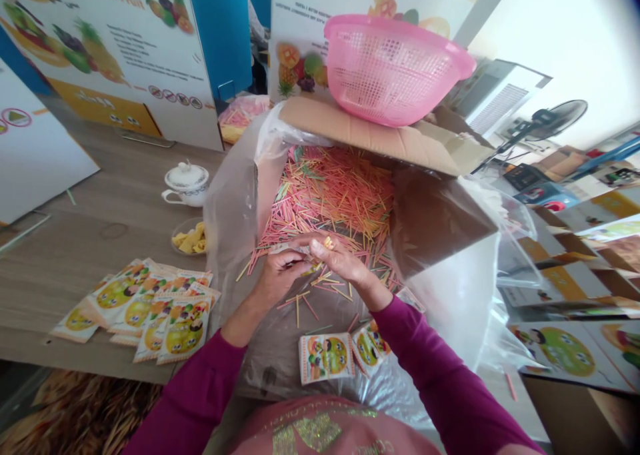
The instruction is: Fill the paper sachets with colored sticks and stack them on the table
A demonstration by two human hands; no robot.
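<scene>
Head cam view, with both hands right in the middle of the frame and purple sleeves [190, 395] coming in from about 7 and 5 o'clock. Left hand [280, 276] is curled shut around a flat pale packet [286, 248], though that's kinda hard to make out. Right hand [340, 260] is pinching a few yellow sticks [328, 243] in its fingertips. Two more printed packets [325, 358] sit at 6 o'clock on the clear plastic liner [233, 222], with loose sticks scattered just above them.

Right past the hands, a big pile of pink, yellow and green sticks [325, 195] fills the cardboard box [385, 125] at 12 o'clock. A pink plastic basket [395, 68] sits up on the box flap.

Over on the desk [115, 175], there's a spread of printed sachets [150, 308] at 8 o'clock, then a dish of yellow chips [189, 238] and a white lidded cup [185, 183] around 9 o'clock. Fruit-print boards [115, 48] stand at 11 o'clock, and a fan [555, 118] is out at 2 o'clock.
</scene>
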